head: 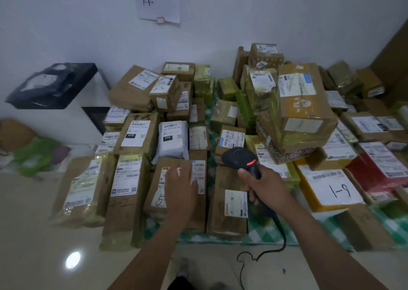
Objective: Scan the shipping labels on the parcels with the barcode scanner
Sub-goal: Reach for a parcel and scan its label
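Head view: barcode scanner (240,157) sits mid-frame, right of centre, above the front row of parcels. Right hand (262,186) is wrapped tight round its handle. Nose points away from the person, toward a labelled brown box (231,138); red light lit on the scanner head. Black cable (280,230) drops from the handle, crosses the cloth edge and loops on the floor.

Left hand (180,188) lies flat, fingers straight, on the shipping label (162,186) of a long brown parcel (174,164) just left of the scanner. It holds nothing.

Edges and room:
- The parcels are packed side by side, most of them touching.
- A narrow strip of green checked cloth (265,230) shows between the two centre columns and along the near edge.
- Tall stack (302,104) rises just behind and right of the scanner, with its top box tilted.
- Yellow parcel (331,190) marked "1-9" sits to the right of the right hand, with a red parcel (371,175) beyond it.
- Pile runs back to the wall and off frame on the right.
- Open ground is on the near-left, on the glossy tile floor (44,245).

Room: white wall (88,25) with a paper sign (159,0). At left stands a white cabinet (66,122) with a black bag (55,86) on top.
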The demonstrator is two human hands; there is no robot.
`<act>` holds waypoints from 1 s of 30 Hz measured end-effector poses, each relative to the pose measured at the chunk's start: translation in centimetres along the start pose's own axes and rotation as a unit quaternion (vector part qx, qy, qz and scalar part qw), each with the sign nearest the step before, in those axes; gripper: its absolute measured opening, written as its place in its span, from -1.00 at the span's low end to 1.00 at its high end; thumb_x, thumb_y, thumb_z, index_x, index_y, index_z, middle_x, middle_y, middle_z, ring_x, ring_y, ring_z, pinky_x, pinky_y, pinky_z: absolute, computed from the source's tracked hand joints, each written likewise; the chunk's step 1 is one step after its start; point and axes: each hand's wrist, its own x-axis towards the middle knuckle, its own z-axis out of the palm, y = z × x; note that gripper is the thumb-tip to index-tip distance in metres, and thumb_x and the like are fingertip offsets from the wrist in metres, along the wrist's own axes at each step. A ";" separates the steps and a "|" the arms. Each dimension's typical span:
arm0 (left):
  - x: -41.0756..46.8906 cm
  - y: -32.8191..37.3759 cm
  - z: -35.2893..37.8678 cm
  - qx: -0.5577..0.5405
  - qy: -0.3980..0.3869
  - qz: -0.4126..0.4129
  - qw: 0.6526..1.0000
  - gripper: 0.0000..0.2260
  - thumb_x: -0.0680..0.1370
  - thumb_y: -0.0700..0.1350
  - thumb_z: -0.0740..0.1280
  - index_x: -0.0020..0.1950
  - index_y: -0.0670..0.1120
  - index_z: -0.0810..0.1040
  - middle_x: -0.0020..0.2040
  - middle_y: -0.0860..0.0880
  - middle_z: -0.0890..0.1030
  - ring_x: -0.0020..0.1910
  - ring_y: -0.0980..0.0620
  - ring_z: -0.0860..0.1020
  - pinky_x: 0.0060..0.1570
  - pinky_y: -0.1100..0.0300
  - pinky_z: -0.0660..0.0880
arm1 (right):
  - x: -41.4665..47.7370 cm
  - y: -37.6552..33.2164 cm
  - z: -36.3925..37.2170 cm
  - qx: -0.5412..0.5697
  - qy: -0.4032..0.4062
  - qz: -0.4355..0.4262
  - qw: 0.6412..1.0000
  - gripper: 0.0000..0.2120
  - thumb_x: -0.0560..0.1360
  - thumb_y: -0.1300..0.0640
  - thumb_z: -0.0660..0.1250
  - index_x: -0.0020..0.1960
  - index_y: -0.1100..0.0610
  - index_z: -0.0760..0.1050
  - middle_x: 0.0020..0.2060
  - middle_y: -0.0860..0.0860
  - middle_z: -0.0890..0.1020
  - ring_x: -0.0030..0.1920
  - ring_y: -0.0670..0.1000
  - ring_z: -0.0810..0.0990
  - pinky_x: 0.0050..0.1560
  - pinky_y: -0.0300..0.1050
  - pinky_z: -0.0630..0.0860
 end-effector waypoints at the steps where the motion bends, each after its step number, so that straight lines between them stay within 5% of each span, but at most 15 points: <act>1: 0.2 -1.0 -0.5 0.033 -0.008 -0.042 0.999 -0.37 0.60 0.10 0.29 0.56 -0.11 0.15 0.53 -0.23 0.19 0.50 -0.19 0.17 0.45 -0.02 0.16 | 0.0 -0.3 0.2 -0.004 -0.008 -0.004 1.000 -0.70 0.54 -0.15 0.33 -0.20 0.07 0.47 -0.48 0.09 0.63 -0.55 0.00 0.54 -0.45 -0.20 0.47; 6: 0.6 -3.8 -2.1 0.046 -0.111 -0.190 0.974 0.02 0.35 0.40 0.40 0.55 -0.10 -0.01 0.44 -0.26 0.24 0.40 -0.26 0.29 0.36 -0.08 0.28 | -0.4 -1.0 1.4 0.009 -0.064 -0.024 0.998 -0.74 0.57 -0.10 0.33 -0.22 0.01 0.44 -0.57 -0.06 0.57 -0.60 -0.08 0.49 -0.51 -0.25 0.46; 10: 0.5 -4.2 -1.9 0.098 -0.176 -0.177 0.963 0.18 0.28 0.48 0.38 0.58 -0.10 -0.19 0.46 -0.28 0.15 0.42 -0.27 0.23 0.39 -0.10 0.23 | -0.3 -1.2 2.8 0.042 -0.093 -0.020 0.995 -0.80 0.57 -0.08 0.33 -0.11 0.04 0.51 -0.35 0.15 0.64 -0.53 0.03 0.53 -0.49 -0.14 0.50; 13: 0.4 -4.1 -2.2 0.087 -0.192 -0.157 0.965 0.16 0.29 0.48 0.38 0.58 -0.04 -0.19 0.46 -0.27 0.13 0.42 -0.28 0.21 0.39 -0.11 0.21 | 0.0 -1.3 4.0 0.073 -0.111 -0.015 0.991 -0.75 0.56 -0.09 0.33 -0.10 0.10 0.52 -0.39 0.13 0.62 -0.48 0.12 0.56 -0.44 -0.06 0.53; 18: 0.2 -2.9 -3.6 -0.009 -0.134 -0.117 0.984 0.06 0.31 0.40 0.41 0.58 0.00 -0.08 0.44 -0.20 0.22 0.40 -0.21 0.27 0.36 -0.07 0.28 | 0.6 -2.3 5.1 0.195 -0.097 -0.003 0.976 -0.77 0.51 -0.09 0.35 -0.01 0.07 0.55 -0.16 0.16 0.70 -0.20 0.14 0.71 -0.21 -0.02 0.65; 22: 0.8 -1.8 -4.8 -0.193 -0.117 -0.140 0.964 0.31 0.01 0.62 0.35 0.58 -0.04 0.07 0.43 -0.08 0.35 0.39 -0.09 0.38 0.29 -0.07 0.47 | 0.9 -2.9 5.8 0.217 -0.071 -0.001 0.973 -0.55 0.34 -0.29 0.35 0.06 -0.01 0.60 -0.04 0.04 0.71 0.03 0.11 0.68 0.07 0.01 0.58; 24: 1.0 -1.8 -5.5 -0.273 -0.094 -0.151 0.946 0.20 0.00 0.57 0.43 0.47 -0.06 0.27 0.36 -0.05 0.47 0.27 -0.04 0.52 0.10 -0.03 0.61 | 1.1 -3.4 5.8 0.206 -0.049 -0.003 0.977 -0.62 0.37 -0.28 0.30 -0.03 -0.03 0.62 -0.05 0.01 0.69 0.04 0.09 0.64 0.09 -0.01 0.51; 27: 0.3 -1.4 -7.8 -0.396 -0.087 -0.159 0.900 -0.44 0.34 0.11 0.57 0.25 0.06 0.45 0.18 0.01 0.59 0.04 0.05 0.63 -0.12 0.12 0.65 | 1.2 -4.2 5.7 0.210 -0.020 0.002 0.977 -0.58 0.31 -0.34 0.27 -0.09 -0.04 0.62 0.01 0.03 0.67 0.10 0.12 0.61 0.24 0.12 0.48; 30: 0.5 -2.5 -9.2 -0.501 -0.154 -0.145 0.840 -0.46 0.51 -0.14 0.47 0.35 0.29 0.35 0.10 0.10 0.66 0.05 0.02 0.66 0.03 0.04 0.60 | 1.2 -4.6 5.7 0.256 -0.018 -0.001 0.967 -0.59 0.33 -0.31 0.28 -0.09 -0.01 0.62 0.02 0.05 0.68 0.12 0.15 0.61 0.28 0.19 0.48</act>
